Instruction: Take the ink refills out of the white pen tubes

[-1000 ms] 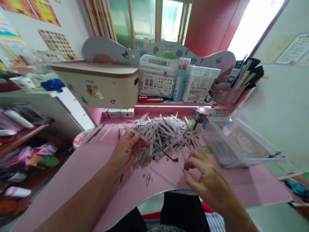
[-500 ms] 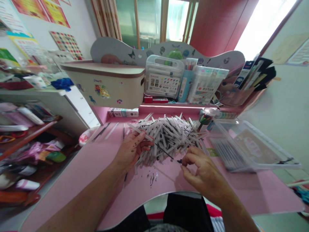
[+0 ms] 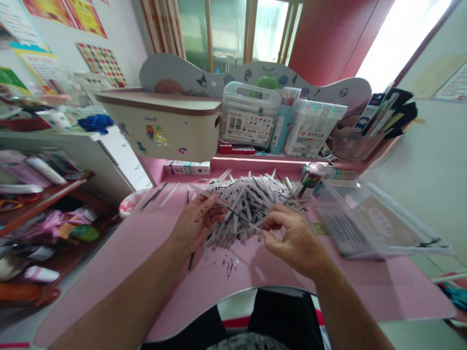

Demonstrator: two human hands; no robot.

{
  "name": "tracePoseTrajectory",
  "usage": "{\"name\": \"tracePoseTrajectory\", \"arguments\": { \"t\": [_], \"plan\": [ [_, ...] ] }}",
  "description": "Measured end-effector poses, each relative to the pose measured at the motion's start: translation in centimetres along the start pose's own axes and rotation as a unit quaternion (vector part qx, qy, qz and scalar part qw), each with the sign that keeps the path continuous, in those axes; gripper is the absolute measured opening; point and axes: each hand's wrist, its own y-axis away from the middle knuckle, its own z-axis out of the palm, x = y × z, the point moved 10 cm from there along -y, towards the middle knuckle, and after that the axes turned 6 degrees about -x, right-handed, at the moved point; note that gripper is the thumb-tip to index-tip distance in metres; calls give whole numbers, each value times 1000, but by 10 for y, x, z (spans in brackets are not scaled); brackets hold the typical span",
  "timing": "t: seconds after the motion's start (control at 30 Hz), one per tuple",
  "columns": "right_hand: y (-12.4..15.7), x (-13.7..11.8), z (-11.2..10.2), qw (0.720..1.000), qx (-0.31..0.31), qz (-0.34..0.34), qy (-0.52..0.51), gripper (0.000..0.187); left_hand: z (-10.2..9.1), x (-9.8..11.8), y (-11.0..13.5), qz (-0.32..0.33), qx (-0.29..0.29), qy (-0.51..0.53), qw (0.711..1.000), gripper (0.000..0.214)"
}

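Observation:
My left hand [image 3: 195,218], with dark ink spots on it, is closed around a white pen barrel [image 3: 199,189] that slants down to the right. A thin pen refill [image 3: 239,215], with a dark stretch and a pale end, runs from the barrel's lower end toward my right hand [image 3: 292,238]. Thumb and forefinger of that hand pinch the refill's pale end. How far the refill sits inside the barrel I cannot tell. Behind both hands lies a heap of white pen parts [image 3: 248,192] with dark refills among them.
Ink smears [image 3: 229,267] mark the pink desk [image 3: 127,272]. At right lies an open clear plastic box [image 3: 401,250] beside a row of pens [image 3: 341,231]. A jar [image 3: 312,177] stands behind the heap. A lidded bin [image 3: 164,126] and marker cases [image 3: 250,116] line the shelf.
My right hand has moved left and up, closer to my left hand, and less of the refill shows between them. A small black piece at my right fingertips is no longer visible.

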Motion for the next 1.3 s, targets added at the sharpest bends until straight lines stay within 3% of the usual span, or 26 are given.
{"name": "tracePoseTrajectory", "arguments": {
  "t": [0.13, 0.23, 0.3, 0.4, 0.5, 0.6, 0.73, 0.83, 0.93, 1.07, 1.17, 1.3],
  "plan": [
    [-15, -12, 2, 999, 34, -2, 19, 11, 15, -16, 6, -46, -55, 16, 997, 21],
    [-23, -10, 7, 999, 35, -12, -37, 9, 24, -29, 12, -104, -77, 76, 989, 14],
    [-22, 2, 3, 996, 47, -13, -73, 11, 22, -35, 14, -136, -55, 118, 982, 3],
    [-8, 29, -8, 996, 68, 21, -47, 12, 12, -33, 14, -147, 2, 165, 975, 19],
    [8, 52, 5, 996, -18, 62, 69, 10, 5, -27, 12, -130, 40, 186, 973, 31],
    [22, 65, 31, 975, -104, 93, 173, 13, 4, -24, 11, -124, 60, 193, 972, 35],
    [27, 75, 53, 953, -126, 120, 248, 14, 8, -23, 10, -119, 66, 182, 974, 34],
    [27, 74, 56, 950, -116, 115, 264, 15, 9, -24, 10, -112, 64, 167, 978, 30],
    [25, 63, 46, 971, -79, 91, 209, 13, 10, -24, 9, -94, 42, 140, 985, 20],
    [19, 45, 38, 997, -37, 71, -6, 12, 14, -27, 8, -80, -8, 98, 992, 9],
    [10, 39, 38, 984, 18, 88, -151, 8, 19, -32, 10, -89, -36, 85, 992, 22],
    [0, 37, 39, 958, 98, 104, -249, 10, 23, -35, 12, -89, -50, 89, 991, 29]
  ]
}}
